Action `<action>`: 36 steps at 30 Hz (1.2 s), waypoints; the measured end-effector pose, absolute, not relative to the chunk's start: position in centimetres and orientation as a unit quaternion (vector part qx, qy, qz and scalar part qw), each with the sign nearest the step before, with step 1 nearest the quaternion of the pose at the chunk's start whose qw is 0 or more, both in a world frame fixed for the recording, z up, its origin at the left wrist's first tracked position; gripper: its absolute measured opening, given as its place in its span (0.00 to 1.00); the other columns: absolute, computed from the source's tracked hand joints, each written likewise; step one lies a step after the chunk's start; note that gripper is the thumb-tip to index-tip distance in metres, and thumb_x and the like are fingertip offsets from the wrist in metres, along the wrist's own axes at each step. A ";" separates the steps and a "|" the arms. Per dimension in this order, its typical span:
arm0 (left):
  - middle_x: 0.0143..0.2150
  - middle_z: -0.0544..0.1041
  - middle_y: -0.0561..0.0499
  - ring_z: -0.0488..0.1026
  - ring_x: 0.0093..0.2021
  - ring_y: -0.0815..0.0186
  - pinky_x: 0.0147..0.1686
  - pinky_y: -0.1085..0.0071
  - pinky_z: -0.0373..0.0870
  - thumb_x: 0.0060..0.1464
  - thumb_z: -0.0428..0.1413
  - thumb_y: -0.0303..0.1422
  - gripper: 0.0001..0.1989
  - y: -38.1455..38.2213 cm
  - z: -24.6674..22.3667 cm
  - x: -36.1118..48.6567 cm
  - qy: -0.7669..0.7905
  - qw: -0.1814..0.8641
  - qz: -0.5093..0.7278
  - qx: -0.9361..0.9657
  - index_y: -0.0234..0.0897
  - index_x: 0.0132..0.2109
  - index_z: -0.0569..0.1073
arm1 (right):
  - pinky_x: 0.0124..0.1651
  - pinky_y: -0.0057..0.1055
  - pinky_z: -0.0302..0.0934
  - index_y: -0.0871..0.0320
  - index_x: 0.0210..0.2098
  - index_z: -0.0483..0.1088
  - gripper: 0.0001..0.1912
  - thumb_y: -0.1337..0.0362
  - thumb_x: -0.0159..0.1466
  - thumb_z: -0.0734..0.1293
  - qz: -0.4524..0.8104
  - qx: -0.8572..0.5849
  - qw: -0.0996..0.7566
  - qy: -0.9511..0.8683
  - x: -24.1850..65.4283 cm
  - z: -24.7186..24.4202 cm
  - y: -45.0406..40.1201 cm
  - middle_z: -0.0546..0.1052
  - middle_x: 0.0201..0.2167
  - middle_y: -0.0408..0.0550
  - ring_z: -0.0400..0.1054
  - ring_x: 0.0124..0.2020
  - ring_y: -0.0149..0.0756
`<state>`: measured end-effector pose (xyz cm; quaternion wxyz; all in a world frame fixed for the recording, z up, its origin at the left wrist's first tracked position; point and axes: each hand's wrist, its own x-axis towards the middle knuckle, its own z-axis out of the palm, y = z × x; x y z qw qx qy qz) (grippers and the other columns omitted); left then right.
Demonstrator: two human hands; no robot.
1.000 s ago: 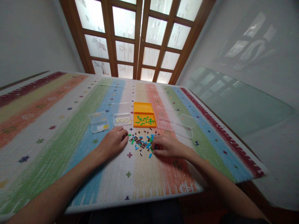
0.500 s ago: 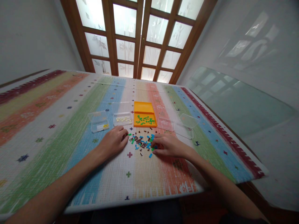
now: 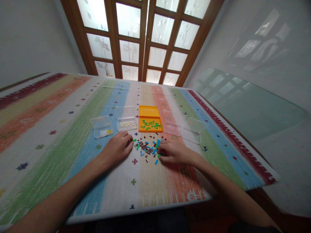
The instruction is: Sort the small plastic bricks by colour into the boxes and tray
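A loose pile of small brown, blue and green bricks [image 3: 146, 149] lies on the striped cloth between my hands. My left hand [image 3: 121, 144] rests at the pile's left side, fingers curled, its fingertips beside a green brick [image 3: 134, 140]. At the right side of the pile is my right hand [image 3: 173, 151], its fingers bent over some bricks; what they hold, if anything, is too small to name. Behind the pile stands an open orange box [image 3: 150, 130] with green bricks [image 3: 151, 124] in it.
Left of the orange box are two clear boxes, one with cream pieces [image 3: 128, 124], one with yellow pieces [image 3: 109, 131]. More clear boxes [image 3: 191, 137] [image 3: 172, 128] stand to the right. The table's front edge [image 3: 136, 212] is nearest me.
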<state>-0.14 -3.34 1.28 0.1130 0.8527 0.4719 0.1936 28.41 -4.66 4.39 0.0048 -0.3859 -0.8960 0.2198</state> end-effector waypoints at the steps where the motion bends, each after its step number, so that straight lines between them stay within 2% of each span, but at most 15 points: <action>1: 0.36 0.76 0.43 0.74 0.39 0.56 0.43 0.59 0.71 0.64 0.50 0.32 0.11 -3.3 1.3 -0.1 0.472 0.110 0.190 0.854 0.36 0.38 0.75 | 0.38 0.30 0.57 0.58 0.36 0.73 0.03 0.70 0.61 0.69 0.218 -0.389 0.001 -0.895 28.3 4.4 -4.7 0.77 0.35 0.47 0.67 0.34 0.34; 14: 0.36 0.76 0.43 0.74 0.39 0.57 0.42 0.61 0.71 0.66 0.49 0.32 0.12 -3.5 1.3 0.0 0.469 0.072 0.175 0.863 0.36 0.37 0.75 | 0.36 0.32 0.56 0.57 0.38 0.69 0.05 0.66 0.61 0.66 0.175 -0.387 -0.033 -0.905 28.1 3.7 -4.8 0.76 0.36 0.49 0.63 0.33 0.35; 26: 0.36 0.76 0.43 0.73 0.39 0.57 0.42 0.60 0.71 0.65 0.48 0.32 0.12 -3.5 1.1 -0.1 0.456 0.078 0.194 0.865 0.36 0.36 0.75 | 0.43 0.32 0.60 0.58 0.42 0.73 0.09 0.71 0.62 0.67 0.184 -0.353 0.000 -0.917 29.4 4.7 -4.4 0.77 0.43 0.51 0.69 0.40 0.37; 32: 0.37 0.76 0.41 0.73 0.40 0.55 0.43 0.58 0.72 0.66 0.48 0.31 0.12 -3.5 1.1 -0.1 0.458 0.081 0.186 0.865 0.36 0.37 0.75 | 0.44 0.33 0.62 0.58 0.42 0.75 0.08 0.70 0.65 0.66 0.169 -0.344 -0.009 -0.923 29.8 4.4 -4.2 0.76 0.46 0.53 0.70 0.43 0.39; 36: 0.35 0.75 0.43 0.73 0.38 0.56 0.42 0.59 0.72 0.64 0.49 0.31 0.11 -3.5 1.2 -0.1 0.459 0.091 0.197 0.862 0.37 0.36 0.74 | 0.45 0.34 0.63 0.58 0.42 0.75 0.08 0.71 0.64 0.67 0.176 -0.344 -0.004 -0.922 29.7 4.3 -4.3 0.76 0.47 0.53 0.71 0.44 0.38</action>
